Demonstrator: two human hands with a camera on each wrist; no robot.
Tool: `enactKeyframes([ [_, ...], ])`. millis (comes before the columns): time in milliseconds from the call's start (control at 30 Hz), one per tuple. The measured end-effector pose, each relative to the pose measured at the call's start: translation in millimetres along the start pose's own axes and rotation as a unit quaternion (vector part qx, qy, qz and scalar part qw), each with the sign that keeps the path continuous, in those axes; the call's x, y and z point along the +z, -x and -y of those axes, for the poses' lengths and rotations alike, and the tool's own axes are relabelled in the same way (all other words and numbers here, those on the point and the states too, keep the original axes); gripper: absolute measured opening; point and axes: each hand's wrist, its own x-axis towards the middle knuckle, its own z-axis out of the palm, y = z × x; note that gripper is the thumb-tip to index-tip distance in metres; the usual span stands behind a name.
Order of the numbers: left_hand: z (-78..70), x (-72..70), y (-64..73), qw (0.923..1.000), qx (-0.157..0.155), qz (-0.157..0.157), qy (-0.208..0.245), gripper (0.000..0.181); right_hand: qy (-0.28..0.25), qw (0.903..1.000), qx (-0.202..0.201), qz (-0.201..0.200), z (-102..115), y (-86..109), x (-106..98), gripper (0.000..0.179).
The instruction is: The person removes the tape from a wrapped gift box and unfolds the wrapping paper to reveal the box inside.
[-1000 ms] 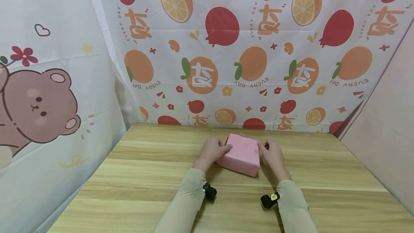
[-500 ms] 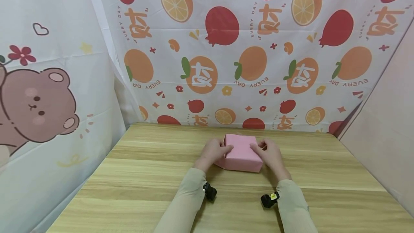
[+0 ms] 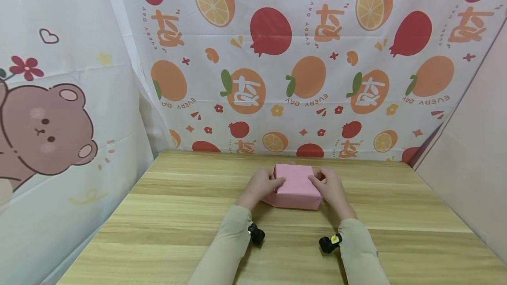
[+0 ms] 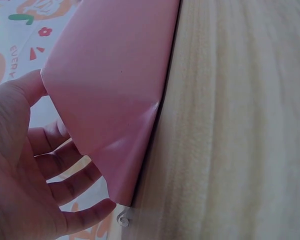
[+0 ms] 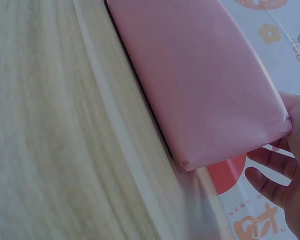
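As the pink box (image 3: 295, 184) lies between, left hand (image 3: 259, 185) and right hand (image 3: 333, 188), part-curled, grip it.

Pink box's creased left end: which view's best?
Left wrist: the creased left end shows large and close, its fold lines plain, beside the left hand. The head view gives only a small part, low beside the same hand. The right wrist view misses it, showing the pink box toward its right end.
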Motion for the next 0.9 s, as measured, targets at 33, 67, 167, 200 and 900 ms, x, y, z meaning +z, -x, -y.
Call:
enactKeyframes([
  [33, 0.4, 0.3, -0.1, 1.0000, 0.001, -0.001, -0.002, 0.041, 0.002, 1.0000, -0.009, -0.002, -0.4, -0.1, 0.3, 0.019],
  [67, 0.6, 0.5, -0.1, 1.0000, 0.001, -0.002, -0.003, 0.041, 0.003, 0.9999, -0.014, -0.004, -0.7, -0.3, 0.6, 0.018],
  [167, 0.8, 1.0, -0.3, 1.0000, 0.000, -0.001, -0.005, 0.041, 0.003, 0.9996, -0.027, -0.008, -0.8, -0.2, 0.9, 0.017],
  [200, 0.8, 1.1, -0.2, 1.0000, -0.001, 0.000, -0.005, 0.041, 0.004, 0.9995, -0.031, -0.009, -0.5, -0.3, 1.0, 0.017],
  [900, 0.0, 2.5, -0.2, 0.9999, -0.010, -0.001, -0.001, 0.041, 0.074, 0.9954, 0.061, -0.010, -7.2, -0.7, -1.9, 0.019],
])
